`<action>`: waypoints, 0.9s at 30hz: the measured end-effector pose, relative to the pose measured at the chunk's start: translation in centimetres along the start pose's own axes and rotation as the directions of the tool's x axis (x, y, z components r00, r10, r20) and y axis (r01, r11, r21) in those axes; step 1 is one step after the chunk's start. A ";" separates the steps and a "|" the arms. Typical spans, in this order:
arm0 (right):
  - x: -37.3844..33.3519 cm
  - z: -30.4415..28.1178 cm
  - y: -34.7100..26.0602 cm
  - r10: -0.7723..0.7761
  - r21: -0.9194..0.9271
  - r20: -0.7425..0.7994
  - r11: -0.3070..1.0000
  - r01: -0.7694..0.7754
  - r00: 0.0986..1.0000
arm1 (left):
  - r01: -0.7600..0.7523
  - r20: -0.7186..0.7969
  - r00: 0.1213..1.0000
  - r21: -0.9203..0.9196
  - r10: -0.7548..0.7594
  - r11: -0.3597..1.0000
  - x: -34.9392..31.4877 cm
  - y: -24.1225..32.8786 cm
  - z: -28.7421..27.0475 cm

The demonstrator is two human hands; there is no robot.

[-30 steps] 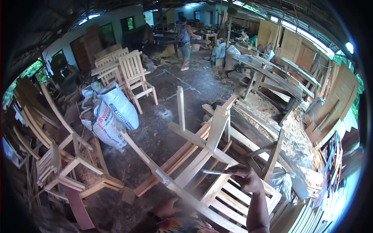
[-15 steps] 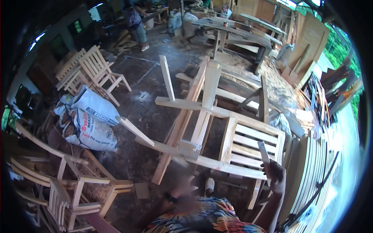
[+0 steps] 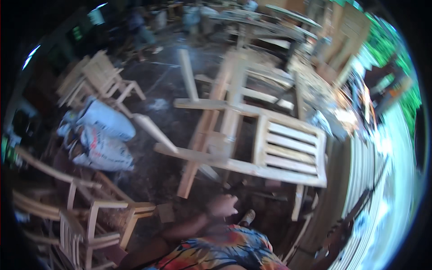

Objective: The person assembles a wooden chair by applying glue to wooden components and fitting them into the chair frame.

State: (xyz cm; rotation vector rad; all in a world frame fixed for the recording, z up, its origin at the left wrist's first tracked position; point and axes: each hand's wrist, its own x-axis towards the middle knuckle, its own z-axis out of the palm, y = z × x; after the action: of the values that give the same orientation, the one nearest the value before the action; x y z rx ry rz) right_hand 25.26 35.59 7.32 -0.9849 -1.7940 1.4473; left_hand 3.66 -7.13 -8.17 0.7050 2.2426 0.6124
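Observation:
A pale wooden chair frame lies tipped over in front of me, across a long plank support. Its slatted back points to the right and its legs to the left. My left hand is just below the frame's near rail, over my body, touching nothing that I can see. Motion blurs its fingers. Down at the lower right, my right hand is dark and smeared beside the stacked boards. Whether it holds anything does not show.
Filled white sacks lie on the floor to the left, with wooden chairs behind them. More chair frames crowd the lower left. A workbench stands at the back, and stacked pale boards line the right.
My right hand has dropped from the chair back, where it held a pale flat strip, to the lower right. My left hand has moved slightly up. The whole view has shifted and blurred.

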 end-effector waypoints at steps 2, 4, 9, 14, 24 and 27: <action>0.9 -3.5 0.4 0.021 0.002 -0.046 1.000 -0.021 0.999 | -0.048 -0.080 0.996 0.024 0.050 0.999 0.3 1.4 0.1; 0.0 -8.0 1.8 -0.045 -0.034 -0.102 0.999 0.042 0.994 | -0.095 -0.140 0.984 0.088 0.107 0.992 1.4 4.0 0.2; -2.4 -18.0 6.1 -0.192 -0.081 -0.133 0.980 0.182 0.972 | -0.111 0.033 0.994 0.165 0.107 0.980 3.2 9.3 3.7; -6.0 -24.2 7.9 -0.043 -0.117 -0.280 0.993 0.011 0.959 | -0.213 0.138 0.973 0.251 0.183 0.944 3.0 16.3 9.1; -10.6 -33.7 4.7 0.189 0.177 -0.643 0.979 -0.096 0.743 | -0.650 0.413 0.732 0.187 0.542 0.737 5.5 34.5 21.1; -12.9 -38.7 4.3 -0.013 -0.124 -0.665 0.988 -0.094 0.747 | -0.761 0.459 0.619 0.152 0.637 0.630 6.3 37.5 23.6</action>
State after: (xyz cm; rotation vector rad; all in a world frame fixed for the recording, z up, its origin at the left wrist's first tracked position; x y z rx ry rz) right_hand 65.00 44.96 10.80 -1.4089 -1.3482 0.8110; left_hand 28.60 29.81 -3.90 1.7927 1.6559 0.3949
